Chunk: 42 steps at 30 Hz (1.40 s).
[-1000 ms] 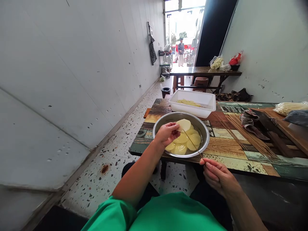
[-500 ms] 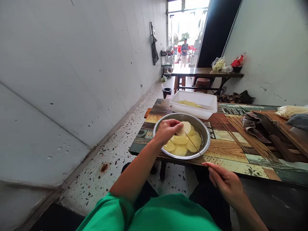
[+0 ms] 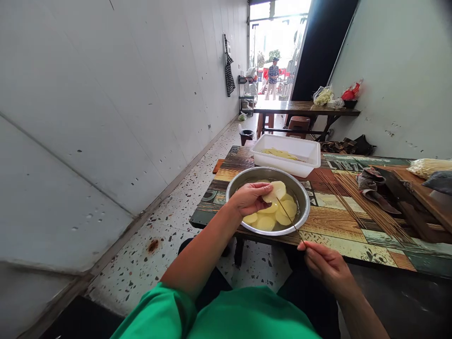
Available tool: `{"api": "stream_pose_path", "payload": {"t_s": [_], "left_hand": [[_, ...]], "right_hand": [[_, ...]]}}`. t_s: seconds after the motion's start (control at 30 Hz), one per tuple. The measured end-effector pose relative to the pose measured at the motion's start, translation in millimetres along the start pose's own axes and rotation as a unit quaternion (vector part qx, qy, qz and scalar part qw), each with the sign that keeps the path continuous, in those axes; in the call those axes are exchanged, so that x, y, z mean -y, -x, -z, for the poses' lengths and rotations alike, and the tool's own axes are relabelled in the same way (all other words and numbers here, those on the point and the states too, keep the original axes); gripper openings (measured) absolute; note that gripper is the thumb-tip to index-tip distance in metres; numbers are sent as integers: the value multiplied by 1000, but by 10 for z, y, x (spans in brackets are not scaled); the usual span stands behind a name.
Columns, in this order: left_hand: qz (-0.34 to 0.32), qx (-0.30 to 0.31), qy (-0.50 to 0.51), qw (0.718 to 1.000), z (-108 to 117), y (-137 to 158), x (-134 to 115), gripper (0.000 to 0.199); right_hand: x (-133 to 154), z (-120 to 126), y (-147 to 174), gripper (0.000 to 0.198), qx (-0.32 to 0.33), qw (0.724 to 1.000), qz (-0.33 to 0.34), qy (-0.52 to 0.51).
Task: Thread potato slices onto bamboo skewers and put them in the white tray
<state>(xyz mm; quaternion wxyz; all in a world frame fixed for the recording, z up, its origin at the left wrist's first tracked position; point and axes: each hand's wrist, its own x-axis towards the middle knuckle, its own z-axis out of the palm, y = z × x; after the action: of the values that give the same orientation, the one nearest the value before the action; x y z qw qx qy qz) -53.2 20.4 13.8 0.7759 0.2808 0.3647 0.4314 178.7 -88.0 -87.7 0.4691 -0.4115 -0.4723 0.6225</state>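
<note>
Over a metal basin (image 3: 302, 214), my left hand (image 3: 251, 197) is closed on a pale, round potato slice (image 3: 278, 189). My right hand (image 3: 326, 263), closed near the table's front edge, pinches the lower end of a thin wooden skewer (image 3: 290, 219). The skewer slants up and left, and its far end meets the lower edge of the held slice; whether it has gone in I cannot tell. Several more potato slices (image 3: 265, 223) lie in water in the basin, some hidden behind my left hand.
Behind the basin stands a white plastic tub (image 3: 310, 162) with skewered slices (image 3: 280, 153). Loose skewers (image 3: 370, 202), a cloth glove (image 3: 369, 183) and a wooden board (image 3: 423, 188) lie to the right on the patterned table (image 3: 328, 219). A person (image 3: 273, 77) stands by the far doorway.
My left hand has turned and shifted slightly right with the potato slice, which now tilts differently against the skewer tip. My right hand has barely moved. The camera view has shifted a little.
</note>
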Motion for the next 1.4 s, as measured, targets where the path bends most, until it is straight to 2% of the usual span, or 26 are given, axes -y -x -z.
{"api": "stream_pose_path", "payload": {"t_s": [0.07, 0.13, 0.2, 0.3, 0.37, 0.5, 0.6, 0.7, 0.8, 0.9, 0.97, 1.03, 1.1, 1.17, 1.2, 1.23, 1.27, 1.3, 1.37, 1.4], "left_hand": [[-4, -4, -1, 1000, -7, -8, 1, 17], [-13, 2, -7, 1000, -15, -6, -4, 18], [-19, 12, -13, 1000, -29, 2, -6, 20], [-40, -4, -8, 999, -64, 22, 4, 21], [-67, -15, 3, 998, -92, 39, 19, 23], [-106, -17, 28, 994, -130, 73, 53, 29], [-114, -42, 46, 992, -139, 78, 82, 29], [-114, -55, 42, 991, -146, 72, 115, 31], [-141, -60, 23, 988, -157, 72, 132, 34], [-155, -54, -3, 986, -156, 77, 117, 37], [-147, -46, -12, 988, -145, 76, 93, 38], [-132, -40, -16, 990, -132, 73, 70, 39], [-115, -36, -23, 992, -125, 71, 59, 40], [-115, -39, -33, 992, -130, 70, 64, 42], [-126, -44, -39, 990, -136, 71, 72, 42], [-143, -50, -46, 987, -144, 72, 82, 41], [-160, -55, -55, 984, -151, 73, 93, 40], [-176, -59, -68, 980, -156, 73, 103, 38], [-202, -64, -97, 972, -162, 72, 117, 35], [-209, -66, -112, 969, -162, 70, 120, 33]], "right_hand": [[41, -52, 4, 29, -53, 994, 59, 77], [82, -97, 23, 30, -77, 988, 78, 107], [120, -131, 54, 30, -58, 994, 36, 84], [179, -165, 104, 33, -11, 999, -39, 12], [224, -181, 120, 35, -15, 999, -41, 8], [288, -201, 103, 41, -56, 995, -7, 80], [285, -204, 96, 40, -51, 995, -8, 90], [272, -200, 128, 37, -38, 997, -14, 63], [289, -183, 173, 32, -4, 999, -49, -15], [310, -156, 176, 27, 50, 987, -100, -117], [295, -151, 154, 26, 70, 980, -117, -144], [249, -171, 131, 26, 31, 992, -83, -86], [192, -214, 123, 24, -78, 996, 21, 49], [150, -265, 135, 21, -193, 955, 131, 183], [144, -286, 147, 22, -226, 935, 162, 223], [151, -301, 160, 23, -238, 927, 170, 236], [169, -308, 174, 23, -228, 935, 154, 224], [199, -308, 187, 23, -198, 956, 115, 186], [279, -289, 208, 24, -92, 994, 2, 51], [321, -277, 216, 25, -34, 998, -52, -25]]}}
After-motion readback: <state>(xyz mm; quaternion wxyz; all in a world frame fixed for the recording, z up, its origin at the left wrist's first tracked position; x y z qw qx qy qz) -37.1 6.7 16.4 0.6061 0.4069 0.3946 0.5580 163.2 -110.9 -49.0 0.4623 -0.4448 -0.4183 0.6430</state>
